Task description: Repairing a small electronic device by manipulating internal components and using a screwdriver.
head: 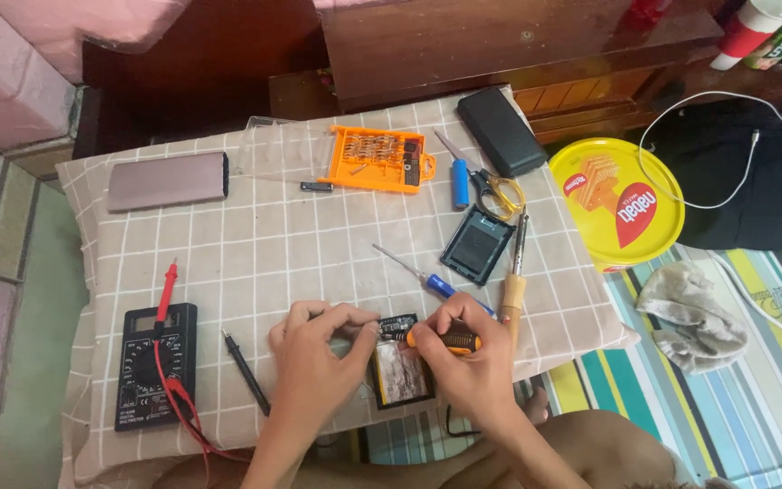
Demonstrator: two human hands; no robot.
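Checked cloth (255, 235) covers the low table; at its left edge lies a black multimeter (156, 365). Near the front, the left hand (319, 349) pinches a small circuit board (397, 327), and the right hand (468, 349) grips an orange-handled screwdriver (445, 340) against it

A person's left hand (323, 349) pinches the edge of a small opened device (400, 367) on a table (273, 235) covered with a checked cloth, while the right hand (463, 349) grips an orange-handled screwdriver (445, 340) against it. A black multimeter (156, 367) with red lead lies to the left; an orange bit case (379, 159), blue screwdriver (432, 281), wooden-handled soldering iron (514, 285) and yellow tin lid (617, 204) sit beyond.
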